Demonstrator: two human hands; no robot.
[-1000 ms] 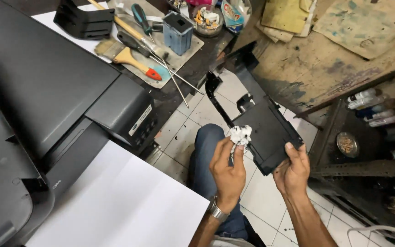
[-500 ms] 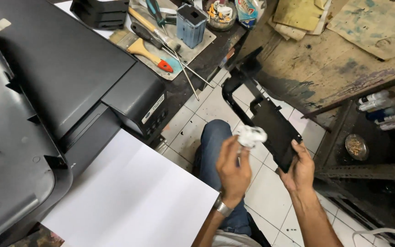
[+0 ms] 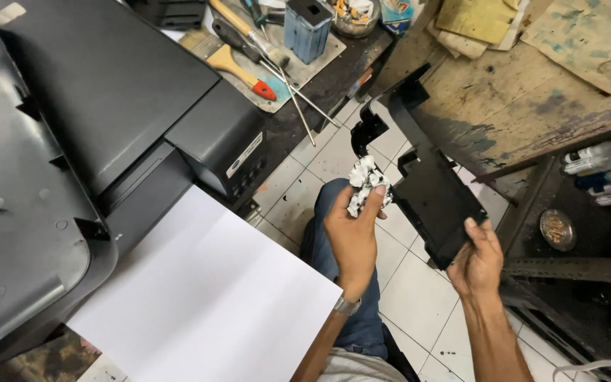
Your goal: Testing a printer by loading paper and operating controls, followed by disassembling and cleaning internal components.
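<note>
A small pale label, an upright slanted rectangle, sat on the black front corner of the printer, just above its row of buttons. A second pale sticker, roughly rectangular, lay at the printer's far top edge. On the dark workbench at the top of the view a blue box-shaped container stood on a grey tray, and yellowed, stained papers were piled on the worn wooden surface to the right.

The black plastic printer part was a long flat piece, widening to a rectangular plate at its lower end and narrowing to a bent arm with a hooked bracket at the top; it was held tilted over the tiled floor, in front of the person's knee in blue jeans. The right hand was closed round its lower corner, thumb on the face. The left hand was pinched shut on a crumpled white tissue smudged with black, which was pressed against the part's left edge.

There was one printer, with one white sheet of paper in its output, one black part and one wad of tissue. One paintbrush with a red ferrule lay on the tray, beside two thin metal rods. About five ink bottles lay on the shelf at the right, near one round tin.
</note>
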